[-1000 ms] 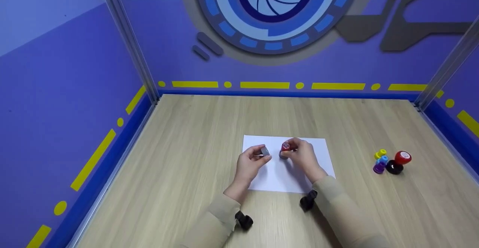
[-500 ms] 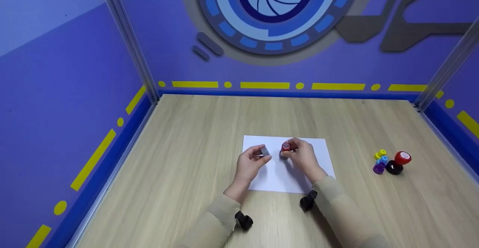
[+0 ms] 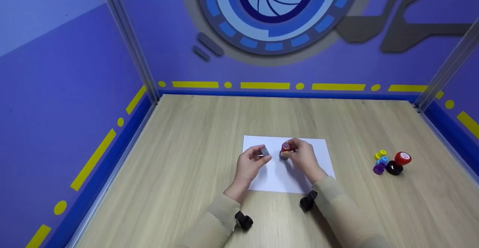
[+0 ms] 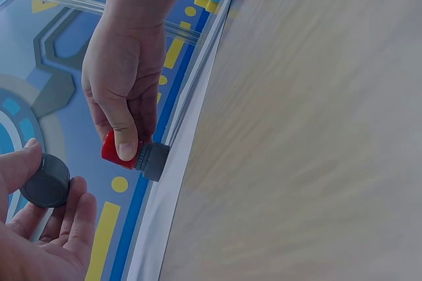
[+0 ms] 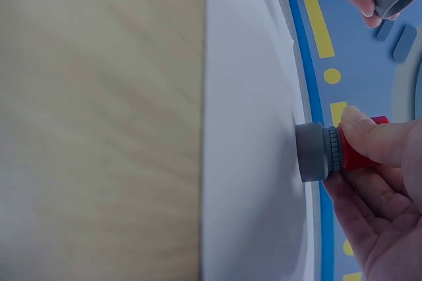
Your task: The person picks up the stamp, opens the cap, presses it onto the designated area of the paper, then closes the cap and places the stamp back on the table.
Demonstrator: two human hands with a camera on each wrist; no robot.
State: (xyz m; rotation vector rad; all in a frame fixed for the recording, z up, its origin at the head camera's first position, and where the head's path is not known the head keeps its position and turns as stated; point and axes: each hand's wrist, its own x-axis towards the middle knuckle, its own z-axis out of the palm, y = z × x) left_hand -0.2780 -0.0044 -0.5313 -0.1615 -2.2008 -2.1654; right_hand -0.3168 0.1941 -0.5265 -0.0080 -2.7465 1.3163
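My right hand (image 3: 304,156) pinches a self-inking stamp with a red handle (image 5: 366,156) and a grey round base (image 5: 312,152). In the right wrist view the base stands with its flat end against the white sheet of paper (image 5: 247,123). To its left, my left hand (image 3: 247,164) holds a grey round cap (image 4: 46,182) between thumb and fingers, raised above the paper. The cap's hollow side shows in the right wrist view. No mark shows on the visible part of the sheet.
At the right of the wooden table (image 3: 194,135) stands a larger stamp with a red knob (image 3: 403,158) and black base. Beside it are small yellow (image 3: 380,154), light blue (image 3: 381,160) and purple (image 3: 378,168) stamps. Blue-violet panels (image 3: 239,68) wall the table's back and sides.
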